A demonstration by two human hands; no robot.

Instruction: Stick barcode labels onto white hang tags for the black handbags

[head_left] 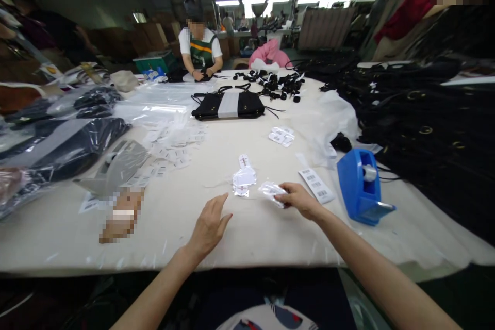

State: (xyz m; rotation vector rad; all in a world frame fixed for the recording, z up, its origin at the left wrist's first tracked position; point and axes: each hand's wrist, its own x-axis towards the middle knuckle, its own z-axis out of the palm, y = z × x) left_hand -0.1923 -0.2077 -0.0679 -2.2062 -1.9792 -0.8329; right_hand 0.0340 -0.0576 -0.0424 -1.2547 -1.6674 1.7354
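Note:
My right hand is closed on a small clear plastic packet with white tags inside, just above the table. My left hand hovers over the cloth with fingers stretched and apart, holding nothing. Between and beyond my hands lies a loose pile of white paper tags, with thin strings trailing to the left. Farther back is another small cluster of tags with barcodes. To the right of my right hand rests a strip of barcode labels.
A blue tape dispenser stands at the right, a grey tape dispenser at the left. A folded black bag with a pale band lies mid-table. Black goods heap at right; plastic-wrapped items fill the left. A co-worker works across the table.

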